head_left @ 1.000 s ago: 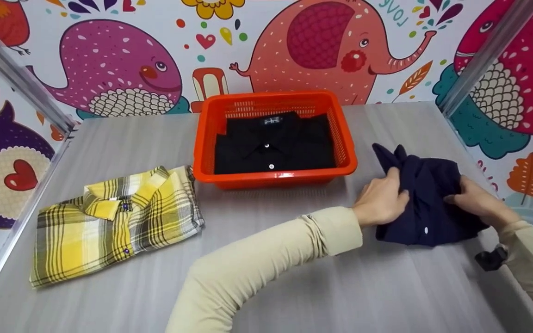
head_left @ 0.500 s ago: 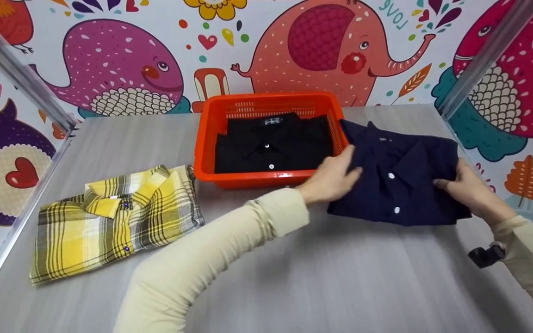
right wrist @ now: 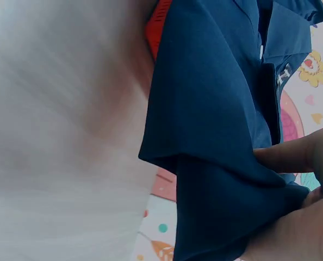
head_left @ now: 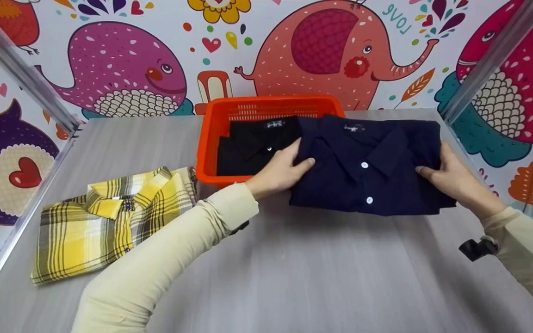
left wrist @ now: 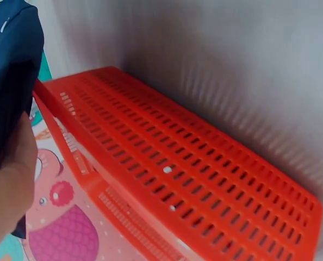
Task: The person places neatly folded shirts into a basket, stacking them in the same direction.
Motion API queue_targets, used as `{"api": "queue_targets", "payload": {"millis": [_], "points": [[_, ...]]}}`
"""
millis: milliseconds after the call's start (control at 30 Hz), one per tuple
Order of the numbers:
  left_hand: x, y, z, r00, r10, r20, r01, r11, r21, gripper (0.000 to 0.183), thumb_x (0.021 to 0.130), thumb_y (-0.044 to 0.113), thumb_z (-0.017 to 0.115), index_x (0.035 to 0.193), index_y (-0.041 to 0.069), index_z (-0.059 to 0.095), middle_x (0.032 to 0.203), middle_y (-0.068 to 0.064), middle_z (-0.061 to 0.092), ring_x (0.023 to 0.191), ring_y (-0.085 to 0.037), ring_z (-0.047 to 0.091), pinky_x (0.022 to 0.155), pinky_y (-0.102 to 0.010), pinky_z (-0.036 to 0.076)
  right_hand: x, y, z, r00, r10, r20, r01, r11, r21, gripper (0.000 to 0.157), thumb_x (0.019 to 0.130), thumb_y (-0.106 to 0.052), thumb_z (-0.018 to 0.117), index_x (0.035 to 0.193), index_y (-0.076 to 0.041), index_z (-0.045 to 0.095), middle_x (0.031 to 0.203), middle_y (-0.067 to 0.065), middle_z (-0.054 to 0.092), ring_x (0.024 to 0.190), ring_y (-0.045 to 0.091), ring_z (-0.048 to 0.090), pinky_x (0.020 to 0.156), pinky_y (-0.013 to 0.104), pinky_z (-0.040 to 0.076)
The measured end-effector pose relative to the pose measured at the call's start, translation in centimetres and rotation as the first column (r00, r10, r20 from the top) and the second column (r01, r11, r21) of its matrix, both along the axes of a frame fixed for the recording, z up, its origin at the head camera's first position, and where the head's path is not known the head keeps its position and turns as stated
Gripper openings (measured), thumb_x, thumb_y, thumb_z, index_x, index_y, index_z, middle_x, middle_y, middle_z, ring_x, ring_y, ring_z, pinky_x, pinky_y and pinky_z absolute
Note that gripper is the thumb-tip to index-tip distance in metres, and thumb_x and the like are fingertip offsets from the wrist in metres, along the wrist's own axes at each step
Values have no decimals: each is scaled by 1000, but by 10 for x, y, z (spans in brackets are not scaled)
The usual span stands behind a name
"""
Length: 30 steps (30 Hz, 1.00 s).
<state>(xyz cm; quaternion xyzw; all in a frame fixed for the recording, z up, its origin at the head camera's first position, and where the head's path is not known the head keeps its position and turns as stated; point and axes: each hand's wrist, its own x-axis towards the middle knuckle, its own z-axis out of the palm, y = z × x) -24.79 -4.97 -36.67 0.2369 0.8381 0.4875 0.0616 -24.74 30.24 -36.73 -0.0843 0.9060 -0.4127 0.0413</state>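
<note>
Between my two hands is a folded navy shirt (head_left: 340, 185), its collar and white buttons facing up. My left hand (head_left: 281, 170) grips its left edge, thumb on top and the other fingers beneath or behind, out of sight. On the far side my right hand (head_left: 449, 178) pinches the right edge, the thumb pressing into the cloth in the right wrist view. The shirt is held above the table and overlaps the right part of a red plastic basket (head_left: 211, 138). Inside that basket lies a folded black shirt (head_left: 248, 150), partly covered by the navy one.
A folded yellow plaid shirt (head_left: 81, 236) lies on the left of the grey table (head_left: 322, 277), partly behind my left sleeve. The basket stands near the back wall (head_left: 229, 55), which has cartoon animals. Metal posts (head_left: 498, 60) frame both sides.
The navy shirt was bunched on the table at the right. Both hands have lifted it, spread it flatter, and carried it left until it overlaps the basket.
</note>
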Motion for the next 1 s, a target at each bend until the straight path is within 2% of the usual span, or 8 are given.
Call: {"api": "queue_targets", "payload": {"millis": [167, 333, 467, 633, 800, 1000], "points": [[-1, -12, 0, 998, 50, 35, -51, 998, 33, 56, 99, 16, 53, 151, 10, 32, 141, -9, 49, 124, -14, 47, 105, -25, 33, -4, -11, 11, 1000, -5, -5, 5, 1000, 6, 69, 95, -5, 54, 145, 13, 11, 138, 41, 27, 125, 50, 28, 101, 64, 23], [-1, -18, 1, 998, 45, 48, -48, 996, 71, 55, 99, 14, 53, 150, 9, 33, 141, -9, 49, 122, -14, 49, 103, -25, 35, -5, -16, 27, 1000, 9, -7, -9, 999, 45, 67, 96, -10, 55, 145, 12, 15, 138, 39, 28, 125, 49, 28, 100, 64, 22], [-5, -23, 7, 996, 57, 72, -66, 990, 123, 55, 99, 14, 53, 150, 9, 33, 142, -9, 48, 120, -13, 50, 102, -25, 36, -6, -19, 42, 1000, -7, -7, 8, 998, 59, 68, 97, -15, 56, 146, 9, 15, 140, 37, 28, 125, 47, 29, 99, 63, 24], [-8, -36, 19, 990, 124, 72, -133, 981, 141, 54, 98, 15, 53, 149, 8, 36, 141, -8, 49, 118, -13, 51, 102, -26, 37, -10, -31, 58, 1000, -14, -20, 15, 998, 58, 63, 97, -17, 56, 143, 7, 20, 134, 31, 34, 118, 41, 35, 95, 58, 28], [-10, -50, 25, 983, 162, 84, -173, 972, 158, 57, 99, 15, 52, 151, 10, 31, 144, -6, 46, 117, -14, 52, 102, -26, 37, -20, -49, 64, 1000, 15, -18, -14, 998, 53, 64, 96, -14, 57, 143, 9, 20, 136, 33, 32, 120, 42, 33, 98, 59, 26], [-16, -64, 28, 974, 201, 105, -213, 969, 127, 57, 100, 17, 51, 152, 10, 29, 149, -5, 40, 126, -14, 45, 106, -27, 32, -35, -69, 64, 999, 45, -3, -45, 999, 25, 65, 94, -8, 56, 144, 9, 19, 138, 34, 32, 121, 44, 34, 102, 60, 25]]}}
